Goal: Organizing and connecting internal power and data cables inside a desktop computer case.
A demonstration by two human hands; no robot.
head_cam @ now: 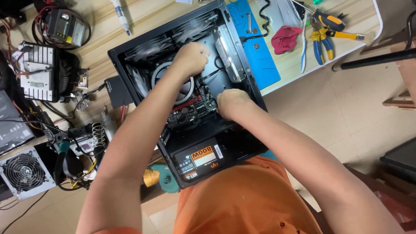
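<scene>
Head view, wooden table (119, 50), tiled floor (359, 109), both hands' grip unclear inside black computer case (244, 77)

A: How many computer cases do you count?
B: I count one open black case (244, 82), one power supply (202, 161) inside.
A: On the bench?
B: One syringe (120, 12), one red cloth (285, 38), one blue mat (262, 57).
</scene>
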